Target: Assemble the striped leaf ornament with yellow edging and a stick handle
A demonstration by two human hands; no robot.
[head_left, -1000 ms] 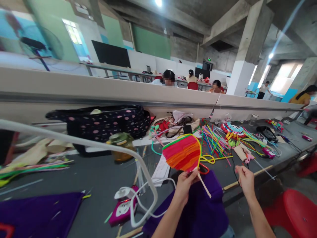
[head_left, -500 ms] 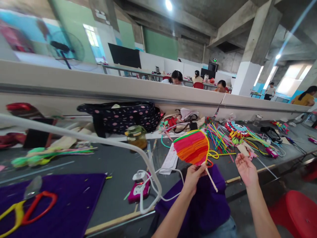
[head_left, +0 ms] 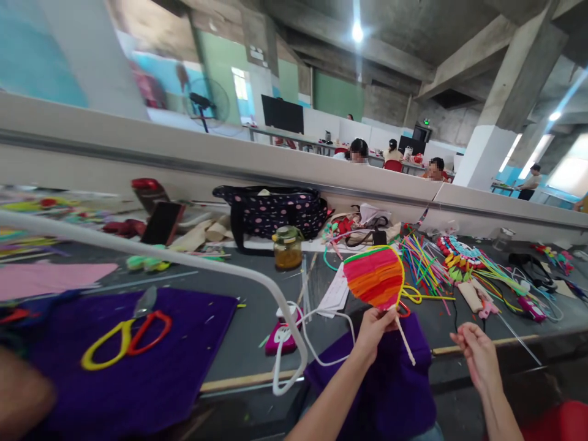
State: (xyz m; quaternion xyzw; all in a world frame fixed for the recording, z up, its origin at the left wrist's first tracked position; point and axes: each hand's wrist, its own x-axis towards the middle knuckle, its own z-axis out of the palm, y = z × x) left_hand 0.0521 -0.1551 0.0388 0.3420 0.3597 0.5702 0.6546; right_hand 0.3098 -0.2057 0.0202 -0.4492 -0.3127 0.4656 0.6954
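Observation:
My left hand (head_left: pixel 377 331) pinches the light stick of a leaf-shaped hand fan (head_left: pixel 373 278), just below its head. The fan's face has pink, red and orange stripes, with a yellow and green fuzzy rim; its stick slants down to the right. My right hand (head_left: pixel 475 350) hovers to the right, apart from the fan, with its fingers curled in and nothing visible in them. Purple cloth (head_left: pixel 390 392) covers my lap beneath the fan. A yellow pipe cleaner (head_left: pixel 413 295) with a loop lies on the table behind it.
Scissors (head_left: pixel 131 340) with yellow and red handles rest on a purple sheet (head_left: pixel 184 367) at left. A blurred arm (head_left: pixel 22 392) of another person enters there. A white tube (head_left: pixel 248 274) arches across the front. Bundled pipe cleaners (head_left: pixel 425 263), a jar (head_left: pixel 288 248) and a bag (head_left: pixel 280 211) stand behind.
My right hand has gone from open, palm up, to curled fingers, and sits slightly lower. My left hand still holds the fan. The view has swung left, and a blurred arm appears at lower left.

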